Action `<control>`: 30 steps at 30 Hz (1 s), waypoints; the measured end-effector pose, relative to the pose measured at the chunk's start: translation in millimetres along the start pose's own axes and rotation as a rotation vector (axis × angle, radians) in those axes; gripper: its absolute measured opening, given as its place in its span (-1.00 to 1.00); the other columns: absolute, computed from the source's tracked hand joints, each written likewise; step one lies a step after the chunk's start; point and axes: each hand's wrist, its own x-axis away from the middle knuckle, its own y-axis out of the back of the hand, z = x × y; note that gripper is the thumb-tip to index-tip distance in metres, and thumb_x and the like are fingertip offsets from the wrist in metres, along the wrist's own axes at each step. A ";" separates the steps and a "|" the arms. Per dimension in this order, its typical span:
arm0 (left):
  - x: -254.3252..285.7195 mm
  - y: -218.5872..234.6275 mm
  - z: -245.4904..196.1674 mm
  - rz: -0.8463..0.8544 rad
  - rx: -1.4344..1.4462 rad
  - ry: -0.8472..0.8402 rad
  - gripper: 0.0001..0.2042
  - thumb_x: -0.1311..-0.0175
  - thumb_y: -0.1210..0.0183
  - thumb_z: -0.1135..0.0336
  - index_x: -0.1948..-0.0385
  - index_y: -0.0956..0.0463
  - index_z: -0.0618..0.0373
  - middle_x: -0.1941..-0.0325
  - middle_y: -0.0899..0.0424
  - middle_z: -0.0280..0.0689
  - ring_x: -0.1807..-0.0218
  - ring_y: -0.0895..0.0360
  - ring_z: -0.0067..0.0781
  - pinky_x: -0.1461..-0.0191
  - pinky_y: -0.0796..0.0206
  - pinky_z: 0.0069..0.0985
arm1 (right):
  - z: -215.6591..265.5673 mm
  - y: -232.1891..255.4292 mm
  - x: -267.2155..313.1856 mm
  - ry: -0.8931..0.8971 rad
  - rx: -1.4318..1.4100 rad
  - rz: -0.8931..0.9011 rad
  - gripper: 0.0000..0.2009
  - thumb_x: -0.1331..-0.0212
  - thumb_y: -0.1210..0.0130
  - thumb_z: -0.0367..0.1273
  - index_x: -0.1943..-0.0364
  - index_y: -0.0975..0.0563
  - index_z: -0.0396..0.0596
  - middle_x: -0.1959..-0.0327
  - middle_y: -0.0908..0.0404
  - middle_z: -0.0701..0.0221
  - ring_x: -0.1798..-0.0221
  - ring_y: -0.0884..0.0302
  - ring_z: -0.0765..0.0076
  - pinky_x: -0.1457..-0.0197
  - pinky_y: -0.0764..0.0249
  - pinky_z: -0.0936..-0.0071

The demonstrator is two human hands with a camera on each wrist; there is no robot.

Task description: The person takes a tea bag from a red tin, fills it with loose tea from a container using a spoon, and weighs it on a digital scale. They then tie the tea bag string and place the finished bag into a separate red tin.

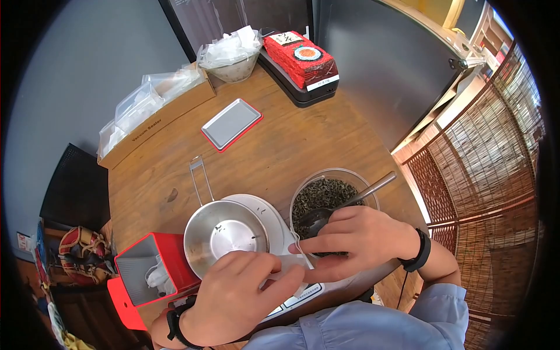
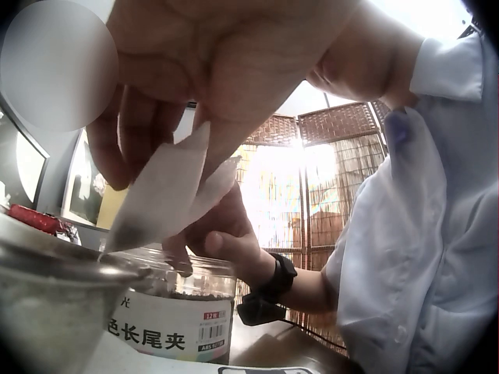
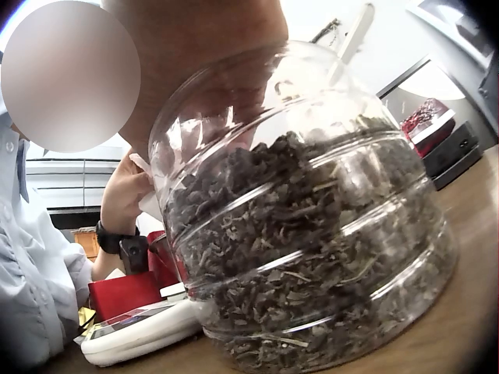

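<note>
A small white fabric tea bag (image 2: 160, 191) with a thin string (image 1: 300, 248) is between the two hands, over the near edge of the scale. My left hand (image 1: 233, 291) pinches the bag between thumb and fingers. From the other side, my right hand (image 1: 364, 242) pinches the bag's string edge, its fingers partly over the jar. That clear plastic jar (image 3: 312, 195) holds dark dried tea leaves (image 1: 321, 195), and a metal spoon (image 1: 376, 185) leans in it. A steel pan (image 1: 230, 230) with a few leaf bits inside stands on the white kitchen scale (image 3: 140, 335).
At the left, an open red box (image 1: 184, 262) holds white bags. Further back are a grey tray with red edge (image 1: 232, 123), a carton of clear pouches (image 1: 169, 119), a bowl of plastic bags (image 1: 233, 73), and a red package (image 1: 300, 58) on a black device (image 1: 318, 96).
</note>
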 end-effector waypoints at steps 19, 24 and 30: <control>-2.8 -3.2 -0.9 0.074 -0.030 -0.116 -0.74 0.15 -0.21 0.40 0.32 -0.64 -0.02 0.61 -0.28 -0.41 0.55 -0.37 -0.43 0.47 -0.18 -0.47 | -3.6 3.1 1.9 0.035 -0.121 0.013 -0.74 0.07 -0.14 -0.38 0.20 -0.61 0.04 0.19 -0.59 0.47 0.43 -0.48 0.50 0.39 -0.33 0.54; -4.5 -0.6 -1.0 0.038 0.017 -0.127 -0.79 0.20 -0.21 0.42 0.42 -0.59 0.11 0.52 -0.46 -0.36 0.50 -0.44 -0.34 0.41 -0.27 -0.44 | -3.1 2.1 2.4 0.034 -0.124 0.002 -0.75 0.05 -0.12 -0.38 0.20 -0.56 0.03 0.18 -0.58 0.46 0.44 -0.49 0.50 0.39 -0.33 0.54; -6.7 0.3 -4.5 -0.044 0.048 -0.124 -0.77 0.29 -0.24 0.47 0.45 -0.57 0.15 0.47 -0.56 -0.32 0.49 -0.51 -0.29 0.39 -0.32 -0.41 | -2.5 0.3 2.5 0.029 -0.143 -0.062 -0.74 0.05 -0.11 -0.39 0.19 -0.50 0.07 0.19 -0.57 0.47 0.47 -0.49 0.51 0.39 -0.34 0.55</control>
